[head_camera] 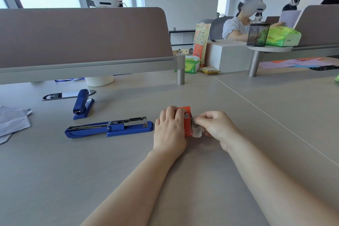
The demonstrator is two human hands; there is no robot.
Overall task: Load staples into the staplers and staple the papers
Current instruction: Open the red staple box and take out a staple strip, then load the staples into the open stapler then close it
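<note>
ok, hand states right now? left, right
Left hand: closed on the red box, holding it on the desk.
Right hand: fingers pinched on the box's open end flap.

- The orange staple box [187, 121] I hold at frame centre carries a small QR code; its print is too blurred for me to read.
- The orange-and-cream bag [201, 42], upper right, has unreadable lettering.
</note>
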